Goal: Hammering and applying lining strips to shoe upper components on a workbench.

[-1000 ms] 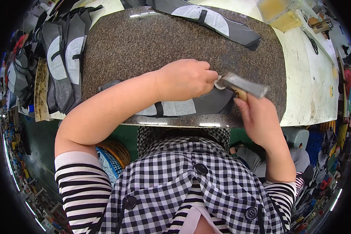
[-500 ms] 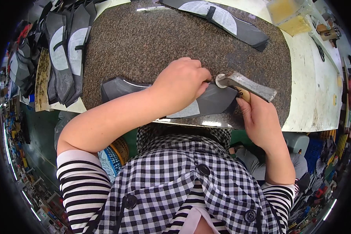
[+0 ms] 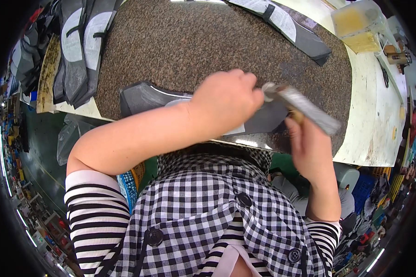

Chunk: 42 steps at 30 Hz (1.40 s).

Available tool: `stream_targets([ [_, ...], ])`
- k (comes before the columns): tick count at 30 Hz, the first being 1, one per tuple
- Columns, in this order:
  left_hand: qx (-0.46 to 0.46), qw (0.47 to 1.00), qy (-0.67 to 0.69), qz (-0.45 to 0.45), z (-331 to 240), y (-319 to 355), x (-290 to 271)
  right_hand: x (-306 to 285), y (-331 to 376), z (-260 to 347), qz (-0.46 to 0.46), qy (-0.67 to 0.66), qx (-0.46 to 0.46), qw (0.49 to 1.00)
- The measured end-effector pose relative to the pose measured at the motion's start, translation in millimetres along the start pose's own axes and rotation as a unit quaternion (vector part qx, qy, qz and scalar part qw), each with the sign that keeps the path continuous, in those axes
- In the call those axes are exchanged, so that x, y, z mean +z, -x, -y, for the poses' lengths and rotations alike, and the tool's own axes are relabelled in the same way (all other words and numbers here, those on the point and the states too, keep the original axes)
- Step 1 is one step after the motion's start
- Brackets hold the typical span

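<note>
A flat dark grey panel point(image 3: 269, 117) with a white patch lies along the near edge of the brown speckled board point(image 3: 171, 51). Over it, my left hand point(image 3: 227, 96) is closed, fingers curled and pressed together at the panel's far edge; whatever they pinch is hidden. My right hand point(image 3: 313, 144) grips the short wooden handle of a hammer point(image 3: 308, 109). The metal head is smeared by motion, and its round face is right beside my left fingertips. I cannot tell whether it touches anything. My left forearm covers part of the panel.
Several similar dark panels with white patches, a stack point(image 3: 78, 51), overlap at the left edge of the board. Another bundle of panels point(image 3: 291, 27), with a black strap, lies at the far right. Behind it stands a translucent box point(image 3: 359, 25) with yellowish contents.
The whole view has shifted and tilted a little. The hammer is blurred now where it was sharp before. My left hand remains closed by the panel's far edge.
</note>
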State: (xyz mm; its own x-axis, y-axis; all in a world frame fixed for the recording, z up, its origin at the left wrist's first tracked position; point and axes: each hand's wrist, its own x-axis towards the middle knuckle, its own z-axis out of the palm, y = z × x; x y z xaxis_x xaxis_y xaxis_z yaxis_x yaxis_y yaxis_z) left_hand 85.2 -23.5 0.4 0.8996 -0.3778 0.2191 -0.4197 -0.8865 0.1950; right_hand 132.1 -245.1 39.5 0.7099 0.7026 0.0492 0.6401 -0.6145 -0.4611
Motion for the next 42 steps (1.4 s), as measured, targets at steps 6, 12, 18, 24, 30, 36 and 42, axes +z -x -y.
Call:
stream_targets([
  [6,-0.072,0.987,0.144,0.027,11.9,11.3,-1.2,3.6,-2.0,2.7,0.024,-0.031,0.046,0.998],
  [12,-0.09,0.984,0.151,-0.003,20.8,18.5,-9.0,8.6,1.8,13.7,0.026,-0.017,0.025,0.999],
  [18,0.001,0.999,0.051,-0.008,15.6,28.6,-12.2,7.7,-2.6,24.1,0.007,-0.065,0.016,0.998],
  [24,-0.18,0.939,0.25,0.151,37.2,29.7,-35.2,13.2,-4.7,27.0,0.064,-0.02,0.028,0.997],
  [30,-0.177,0.911,0.326,0.182,46.2,29.7,-45.1,12.5,-4.5,34.0,0.067,-0.024,0.057,0.996],
  [36,-0.017,0.986,0.168,-0.005,43.8,58.3,-16.1,16.1,-5.0,34.4,0.063,-0.027,0.05,0.996],
  [42,0.065,0.993,0.098,0.0,41.4,61.2,-17.7,11.9,-9.8,45.7,0.007,-0.077,0.027,0.997],
])
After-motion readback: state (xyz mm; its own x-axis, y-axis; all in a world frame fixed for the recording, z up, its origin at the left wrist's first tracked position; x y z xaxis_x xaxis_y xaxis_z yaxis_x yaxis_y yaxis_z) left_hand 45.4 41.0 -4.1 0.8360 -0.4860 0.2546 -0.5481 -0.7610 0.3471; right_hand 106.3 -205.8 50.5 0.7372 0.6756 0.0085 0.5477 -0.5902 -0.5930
